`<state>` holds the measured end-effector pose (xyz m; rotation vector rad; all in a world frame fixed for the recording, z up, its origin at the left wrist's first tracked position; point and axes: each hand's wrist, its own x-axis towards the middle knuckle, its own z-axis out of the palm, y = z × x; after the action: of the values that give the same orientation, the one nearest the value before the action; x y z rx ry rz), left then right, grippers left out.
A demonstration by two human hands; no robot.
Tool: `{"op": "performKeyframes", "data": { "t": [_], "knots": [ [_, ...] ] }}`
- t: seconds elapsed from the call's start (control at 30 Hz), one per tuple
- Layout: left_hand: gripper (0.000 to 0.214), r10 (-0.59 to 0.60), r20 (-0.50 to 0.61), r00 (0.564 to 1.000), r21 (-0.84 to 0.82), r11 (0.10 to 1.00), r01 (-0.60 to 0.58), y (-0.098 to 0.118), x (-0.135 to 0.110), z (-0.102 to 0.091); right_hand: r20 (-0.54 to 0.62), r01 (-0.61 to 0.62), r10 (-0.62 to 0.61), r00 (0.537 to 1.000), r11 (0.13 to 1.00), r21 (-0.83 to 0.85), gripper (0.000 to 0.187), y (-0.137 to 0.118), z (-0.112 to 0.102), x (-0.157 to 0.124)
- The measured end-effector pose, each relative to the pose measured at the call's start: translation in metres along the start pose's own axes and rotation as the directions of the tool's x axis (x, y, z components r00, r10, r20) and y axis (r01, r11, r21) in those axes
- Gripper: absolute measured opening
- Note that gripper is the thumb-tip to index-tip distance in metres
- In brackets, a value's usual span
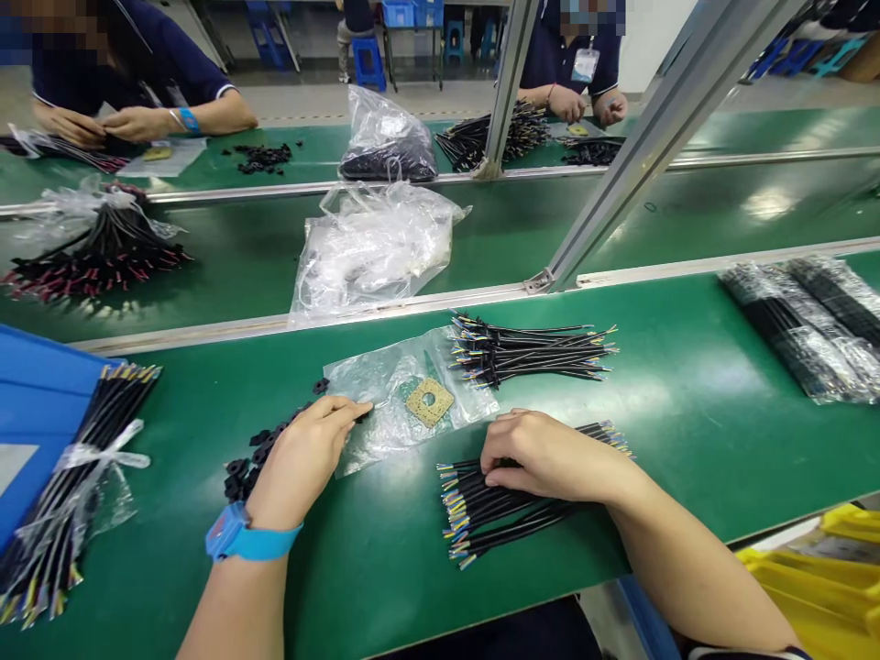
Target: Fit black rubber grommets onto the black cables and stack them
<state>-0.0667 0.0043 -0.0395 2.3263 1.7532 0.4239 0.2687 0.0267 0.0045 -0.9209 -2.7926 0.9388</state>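
Observation:
My left hand point(309, 454), a blue band on its wrist, reaches over the edge of a clear plastic bag point(385, 367) with its fingers pressed together. A bit of a small black part shows under those fingertips. Beside and partly beneath that hand lie several loose black parts point(237, 477). My right hand point(533, 454) rests on a row of black cables point(495, 527) with coloured wire ends, its fingers curled down onto one cable. On the plastic bag sits a yellow square sponge point(440, 401) with a round hole. Black cables with black parts near their left ends point(543, 353) lie behind.
A tied cable bundle point(75, 486) leans by a blue bin point(38, 385) at left. Wrapped cable bundles point(804, 335) lie at far right. A metal post point(639, 137) and rail divide the benches. Two people work opposite. Yellow bins point(818, 596) stand below right.

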Motion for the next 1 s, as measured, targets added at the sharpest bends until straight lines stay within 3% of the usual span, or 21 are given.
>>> {"op": "performKeyframes", "data": {
  "t": [0.1, 0.3, 0.43, 0.53, 0.63, 0.73, 0.87, 1.0],
  "knots": [
    [0.042, -0.011, 0.001, 1.0, 0.021, 1.0, 0.011, 0.0, -0.001, 0.0, 0.038, -0.007, 0.006, 0.999, 1.0, 0.02, 0.014, -0.001, -0.002, -0.001],
    [0.043, -0.033, 0.005, 0.999, 0.073, 0.997, 0.032, 0.004, 0.0, -0.001, 0.013, -0.056, 0.055, 0.998, 0.987, 0.151, 0.005, -0.001, -0.004, 0.0],
    [0.043, -0.032, 0.035, 0.999, 0.075, 0.997, 0.029, 0.003, -0.001, -0.001, -0.241, -0.071, 0.132, 0.962, 0.966, 0.247, 0.007, 0.003, 0.005, 0.008],
    [0.042, -0.038, 0.053, 0.998, 0.082, 0.996, 0.033, -0.001, -0.002, 0.001, -0.424, -0.053, 0.093, 0.901, 0.993, 0.107, 0.009, 0.011, 0.02, 0.018],
    [0.041, -0.062, 0.008, 0.998, 0.069, 0.996, 0.062, -0.001, -0.002, 0.003, -0.47, -0.086, 0.037, 0.882, 0.993, -0.083, 0.01, 0.019, 0.035, 0.028],
    [0.043, -0.094, -0.094, 0.991, -0.036, 0.995, 0.091, 0.005, -0.001, 0.0, -0.461, -0.119, 0.014, 0.887, 0.972, -0.2, 0.013, 0.023, 0.044, 0.032],
    [0.042, -0.21, -0.198, 0.957, -0.298, 0.943, 0.145, 0.019, 0.0, -0.008, -0.422, -0.157, 0.006, 0.907, 0.933, -0.325, 0.012, 0.02, 0.044, 0.029],
    [0.049, -0.347, -0.048, 0.937, -0.625, 0.742, 0.243, 0.031, 0.002, -0.009, -0.388, -0.195, 0.023, 0.921, 0.891, -0.411, 0.012, 0.016, 0.042, 0.026]
  ]
}}
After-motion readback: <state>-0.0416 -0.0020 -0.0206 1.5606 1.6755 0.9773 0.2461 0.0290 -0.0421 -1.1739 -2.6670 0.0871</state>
